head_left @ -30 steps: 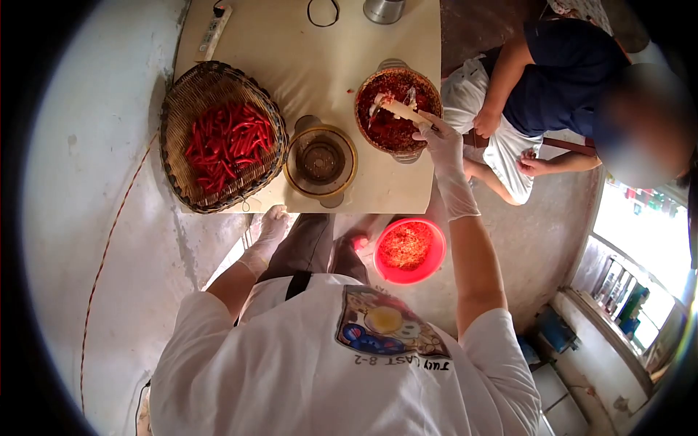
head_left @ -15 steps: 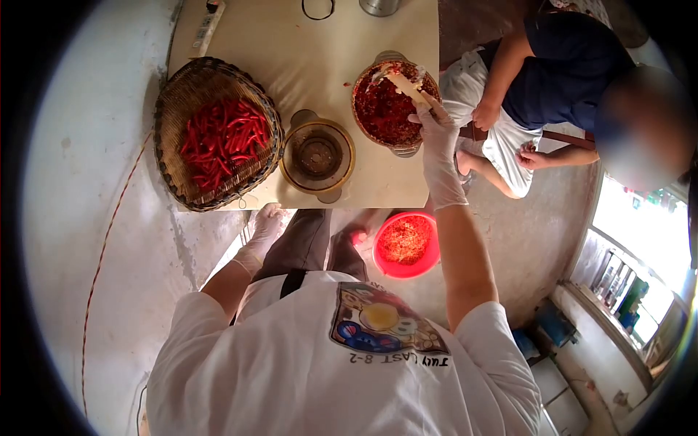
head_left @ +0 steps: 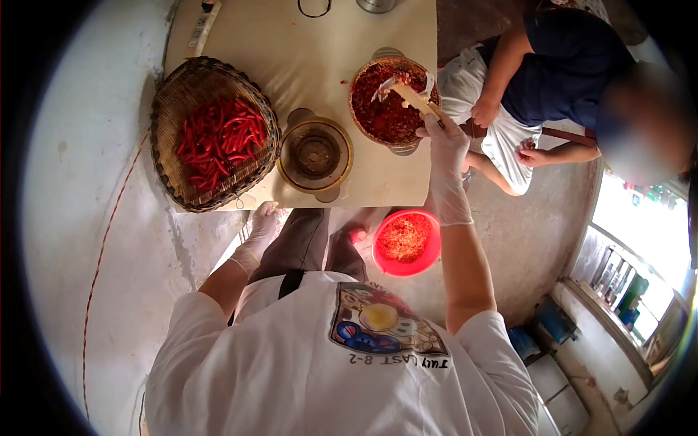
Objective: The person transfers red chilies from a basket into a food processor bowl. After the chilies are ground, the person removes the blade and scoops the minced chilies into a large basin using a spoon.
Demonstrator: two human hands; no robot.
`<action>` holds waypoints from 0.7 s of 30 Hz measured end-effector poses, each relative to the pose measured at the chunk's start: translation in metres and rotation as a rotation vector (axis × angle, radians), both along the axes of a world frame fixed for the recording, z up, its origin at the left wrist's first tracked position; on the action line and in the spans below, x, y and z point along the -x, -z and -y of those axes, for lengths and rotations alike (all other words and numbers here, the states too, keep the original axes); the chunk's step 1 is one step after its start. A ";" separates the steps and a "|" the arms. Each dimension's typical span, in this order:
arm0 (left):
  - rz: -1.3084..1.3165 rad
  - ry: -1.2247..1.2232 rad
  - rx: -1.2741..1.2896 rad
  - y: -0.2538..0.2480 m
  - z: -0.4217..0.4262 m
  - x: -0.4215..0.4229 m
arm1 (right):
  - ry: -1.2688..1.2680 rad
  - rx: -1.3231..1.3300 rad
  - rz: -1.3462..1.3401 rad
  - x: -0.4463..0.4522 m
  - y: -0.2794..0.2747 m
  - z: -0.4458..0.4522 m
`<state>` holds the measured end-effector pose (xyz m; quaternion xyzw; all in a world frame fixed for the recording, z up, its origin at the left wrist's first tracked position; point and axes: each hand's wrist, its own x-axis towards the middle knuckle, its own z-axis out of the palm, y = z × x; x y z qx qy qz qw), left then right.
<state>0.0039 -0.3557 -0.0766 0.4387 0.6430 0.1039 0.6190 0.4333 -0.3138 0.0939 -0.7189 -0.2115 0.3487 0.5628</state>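
Note:
My right hand [head_left: 445, 142], in a thin translucent glove, is closed around the handle of a pale spatula-like tool [head_left: 411, 97]. The tool slants over a round pot [head_left: 356, 123] of chopped red chili, with red bits and a whitish smear on its far end. My left hand [head_left: 262, 224], gloved too, hangs low at the table's front edge beside my leg; its fingers are too small and bunched to read. Left of the pot stands a round brown-rimmed container [head_left: 347, 168] with two handles. A woven basket [head_left: 161, 145] of whole red chilies [head_left: 222, 138] lies farther left.
A pink basin [head_left: 392, 270] holding chopped red-orange stuff stands on the floor below the table [head_left: 298, 73]. Another person [head_left: 574, 73] sits close at the table's right side. A metal container [head_left: 376, 4] and a dark ring [head_left: 314, 14] lie at the back.
My right hand has shifted slightly right and towards me, still gripping the tool. The tool's far end now shows more red bits. My left hand has hardly moved.

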 end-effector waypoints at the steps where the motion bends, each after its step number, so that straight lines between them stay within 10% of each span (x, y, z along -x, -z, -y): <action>1: -0.004 0.012 -0.008 0.001 0.000 0.000 | 0.015 -0.007 -0.037 0.001 0.002 -0.003; 21: -0.006 0.039 -0.051 0.004 -0.001 0.010 | 0.007 0.058 -0.003 0.009 -0.017 0.006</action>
